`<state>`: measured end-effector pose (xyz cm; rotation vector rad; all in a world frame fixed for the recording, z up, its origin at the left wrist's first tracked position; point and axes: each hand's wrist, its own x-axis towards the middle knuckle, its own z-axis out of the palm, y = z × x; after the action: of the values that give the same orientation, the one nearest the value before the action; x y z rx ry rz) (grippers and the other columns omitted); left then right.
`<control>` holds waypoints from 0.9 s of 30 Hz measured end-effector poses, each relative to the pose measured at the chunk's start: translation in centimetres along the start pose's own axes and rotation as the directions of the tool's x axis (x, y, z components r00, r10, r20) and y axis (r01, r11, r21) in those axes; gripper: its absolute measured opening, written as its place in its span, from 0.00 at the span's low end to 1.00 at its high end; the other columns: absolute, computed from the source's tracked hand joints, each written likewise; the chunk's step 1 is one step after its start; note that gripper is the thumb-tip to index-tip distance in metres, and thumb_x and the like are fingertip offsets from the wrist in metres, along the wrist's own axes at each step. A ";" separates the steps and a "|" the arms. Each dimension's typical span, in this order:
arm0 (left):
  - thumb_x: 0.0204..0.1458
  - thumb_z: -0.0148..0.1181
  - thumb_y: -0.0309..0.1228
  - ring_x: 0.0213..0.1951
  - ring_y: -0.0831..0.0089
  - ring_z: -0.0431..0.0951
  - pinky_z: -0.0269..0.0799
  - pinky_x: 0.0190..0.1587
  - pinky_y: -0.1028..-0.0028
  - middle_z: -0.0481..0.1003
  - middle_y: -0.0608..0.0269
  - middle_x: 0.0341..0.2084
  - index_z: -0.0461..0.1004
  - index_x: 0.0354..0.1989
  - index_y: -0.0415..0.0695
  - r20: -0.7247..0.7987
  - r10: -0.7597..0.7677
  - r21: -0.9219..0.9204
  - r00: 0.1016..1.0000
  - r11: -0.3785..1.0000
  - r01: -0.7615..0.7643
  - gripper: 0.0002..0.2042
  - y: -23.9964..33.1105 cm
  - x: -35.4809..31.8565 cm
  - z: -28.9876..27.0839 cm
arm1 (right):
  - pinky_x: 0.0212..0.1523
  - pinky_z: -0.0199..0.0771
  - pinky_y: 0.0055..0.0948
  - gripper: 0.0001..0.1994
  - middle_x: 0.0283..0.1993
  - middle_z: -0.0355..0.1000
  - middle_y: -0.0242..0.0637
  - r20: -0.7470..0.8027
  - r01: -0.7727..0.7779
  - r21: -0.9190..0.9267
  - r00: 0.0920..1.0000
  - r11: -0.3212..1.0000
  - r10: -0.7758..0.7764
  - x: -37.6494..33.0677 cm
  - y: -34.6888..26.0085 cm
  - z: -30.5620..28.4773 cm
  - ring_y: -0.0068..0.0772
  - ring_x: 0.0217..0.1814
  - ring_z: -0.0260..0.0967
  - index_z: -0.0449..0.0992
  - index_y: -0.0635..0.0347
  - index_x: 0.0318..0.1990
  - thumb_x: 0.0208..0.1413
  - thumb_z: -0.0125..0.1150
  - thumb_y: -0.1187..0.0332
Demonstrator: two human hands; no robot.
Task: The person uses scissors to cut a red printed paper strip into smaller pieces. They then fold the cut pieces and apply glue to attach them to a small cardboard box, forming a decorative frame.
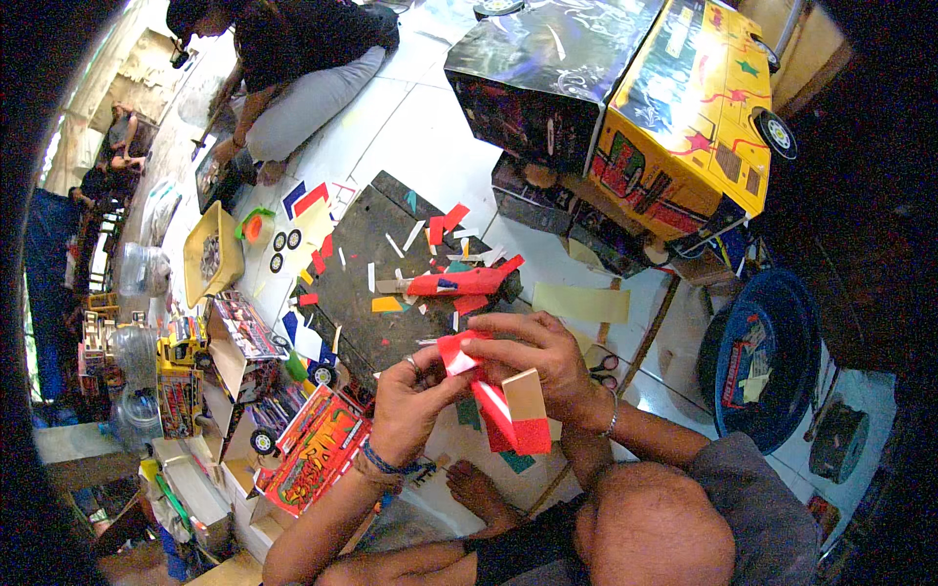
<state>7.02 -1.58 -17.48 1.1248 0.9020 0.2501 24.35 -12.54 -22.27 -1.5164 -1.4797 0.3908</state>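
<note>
I see my left hand (410,400) and right hand (537,363) both pinching the red paper strip (489,396), fingers clamped, probably to steady a fold; dark cutting board (381,254) beyond.

A dark cutting board (376,264) strewn with red and white paper scraps lies on the white tiled floor (430,127). Beyond it stand a yellow cardboard toy truck (689,127) and a black one (542,68). A blue basin (767,356) sits right, scissors (604,369) near it, and a yellow tray (213,254) left.
</note>
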 end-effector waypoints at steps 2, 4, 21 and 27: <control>0.55 0.63 0.22 0.45 0.77 0.78 0.76 0.48 0.77 0.78 0.62 0.45 0.72 0.56 0.37 0.032 -0.028 0.007 0.999 1.000 0.027 0.19 0.6 -0.1 0.0 | 0.52 0.68 0.39 0.23 0.62 0.70 0.35 0.016 -0.004 -0.030 1.000 1.000 0.004 -0.1 0.0 0.1 0.36 0.58 0.71 0.77 0.45 0.54 0.47 0.68 0.64; 0.56 0.63 0.24 0.46 0.76 0.79 0.76 0.49 0.76 0.78 0.61 0.47 0.71 0.57 0.37 0.056 -0.060 0.008 0.997 0.998 0.060 0.20 1.1 -0.1 0.0 | 0.52 0.68 0.39 0.24 0.64 0.67 0.37 0.036 0.000 -0.082 0.999 0.997 0.003 -0.3 0.1 0.2 0.37 0.58 0.70 0.77 0.45 0.55 0.46 0.69 0.62; 0.58 0.65 0.36 0.37 0.76 0.81 0.81 0.39 0.76 0.79 0.62 0.38 0.76 0.45 0.40 -0.137 -0.278 -0.246 0.951 0.939 0.239 0.14 0.8 0.9 -0.5 | 0.53 0.70 0.40 0.33 0.67 0.58 0.43 0.131 0.078 0.076 0.988 0.994 -0.087 -1.0 -0.5 -0.3 0.46 0.58 0.68 0.71 0.39 0.62 0.43 0.67 0.69; 0.56 0.67 0.29 0.36 0.78 0.81 0.78 0.40 0.78 0.80 0.62 0.36 0.78 0.43 0.36 -0.157 -0.022 -0.073 0.987 0.997 0.011 0.11 1.6 0.3 0.1 | 0.50 0.71 0.32 0.17 0.53 0.70 0.35 0.109 -0.342 0.676 0.922 0.653 0.371 -1.3 -1.0 0.6 0.29 0.53 0.69 0.69 0.55 0.56 0.61 0.59 0.64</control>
<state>7.65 -0.73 -16.19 1.0412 1.0342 0.3592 23.03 -13.62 -22.29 -1.1657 -0.8215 1.0232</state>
